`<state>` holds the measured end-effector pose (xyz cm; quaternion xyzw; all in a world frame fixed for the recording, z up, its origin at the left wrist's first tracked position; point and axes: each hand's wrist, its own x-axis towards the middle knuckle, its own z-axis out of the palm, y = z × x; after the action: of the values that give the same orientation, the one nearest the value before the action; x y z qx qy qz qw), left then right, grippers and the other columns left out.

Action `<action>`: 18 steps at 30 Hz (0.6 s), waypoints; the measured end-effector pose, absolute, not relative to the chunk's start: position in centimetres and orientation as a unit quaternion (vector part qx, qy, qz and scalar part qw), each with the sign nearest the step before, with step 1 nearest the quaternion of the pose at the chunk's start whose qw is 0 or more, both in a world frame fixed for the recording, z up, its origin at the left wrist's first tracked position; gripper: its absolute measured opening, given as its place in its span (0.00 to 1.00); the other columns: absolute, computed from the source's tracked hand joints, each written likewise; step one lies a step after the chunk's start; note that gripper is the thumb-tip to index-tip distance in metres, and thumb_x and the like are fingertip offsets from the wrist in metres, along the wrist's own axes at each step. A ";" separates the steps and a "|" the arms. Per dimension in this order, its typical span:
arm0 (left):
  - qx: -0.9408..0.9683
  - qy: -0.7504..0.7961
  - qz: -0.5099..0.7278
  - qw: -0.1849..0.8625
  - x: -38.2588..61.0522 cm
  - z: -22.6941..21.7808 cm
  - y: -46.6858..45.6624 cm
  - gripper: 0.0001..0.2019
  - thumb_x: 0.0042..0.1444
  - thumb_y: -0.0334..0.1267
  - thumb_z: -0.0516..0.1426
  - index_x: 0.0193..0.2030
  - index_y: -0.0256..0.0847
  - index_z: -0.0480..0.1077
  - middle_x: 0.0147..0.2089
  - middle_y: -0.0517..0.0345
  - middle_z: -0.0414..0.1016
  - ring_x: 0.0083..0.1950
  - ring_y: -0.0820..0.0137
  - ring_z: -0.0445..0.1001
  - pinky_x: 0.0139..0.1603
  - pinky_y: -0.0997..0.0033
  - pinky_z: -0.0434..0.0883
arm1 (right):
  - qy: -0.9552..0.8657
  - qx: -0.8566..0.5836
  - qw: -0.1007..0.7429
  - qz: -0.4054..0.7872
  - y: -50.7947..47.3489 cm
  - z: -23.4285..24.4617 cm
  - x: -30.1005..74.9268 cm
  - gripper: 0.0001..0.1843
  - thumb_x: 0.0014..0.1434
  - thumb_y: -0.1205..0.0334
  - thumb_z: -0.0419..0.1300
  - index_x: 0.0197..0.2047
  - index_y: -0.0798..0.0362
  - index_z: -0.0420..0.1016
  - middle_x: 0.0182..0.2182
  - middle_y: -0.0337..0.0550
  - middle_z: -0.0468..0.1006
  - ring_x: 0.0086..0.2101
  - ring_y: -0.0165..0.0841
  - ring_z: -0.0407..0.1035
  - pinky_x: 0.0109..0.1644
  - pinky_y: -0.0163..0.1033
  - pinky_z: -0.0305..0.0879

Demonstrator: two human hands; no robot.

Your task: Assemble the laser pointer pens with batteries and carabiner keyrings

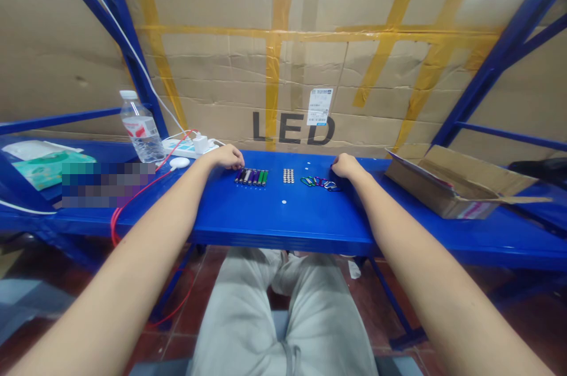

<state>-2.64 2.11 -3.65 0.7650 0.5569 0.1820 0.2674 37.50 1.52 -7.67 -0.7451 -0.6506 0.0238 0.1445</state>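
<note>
My left hand (228, 157) has its fingers curled together at the far left end of a row of small metallic cylinders (251, 177), purple, silver and green. What those fingers grip, if anything, is too small to make out. At the right end of a line of coloured carabiners (319, 183), my right hand (344, 165) is closed, its fingertips turned down and partly hidden. Something dark shows at its fingertips. Between the cylinders and the carabiners sits a neat block of small shiny button cells (288, 176).
All this lies on a blue metal table (248, 219). An open cardboard box (447, 193) stands at the right. On the left are a water bottle (142, 131), a power strip (177, 146), a red cable (137, 196) and a green tissue pack (53, 168). A large carton (212, 81) rises behind.
</note>
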 end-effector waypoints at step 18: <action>0.691 0.618 0.353 0.129 -2.8 -4.3 3.1 0.06 0.40 0.27 0.58 0.21 0.41 0.76 0.25 0.54 0.79 0.31 0.65 0.77 0.37 0.70 0.72 | -0.707 -0.614 0.323 0.139 -1.0 -5.3 34.0 0.14 0.55 0.72 0.60 0.43 0.60 0.81 0.36 0.50 0.84 0.37 0.34 0.77 0.44 0.34 0.69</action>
<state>-2.79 3.08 -4.35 0.6909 0.6175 0.3529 0.1293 34.02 -0.98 -5.28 -0.6142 -0.7067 0.1388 0.3226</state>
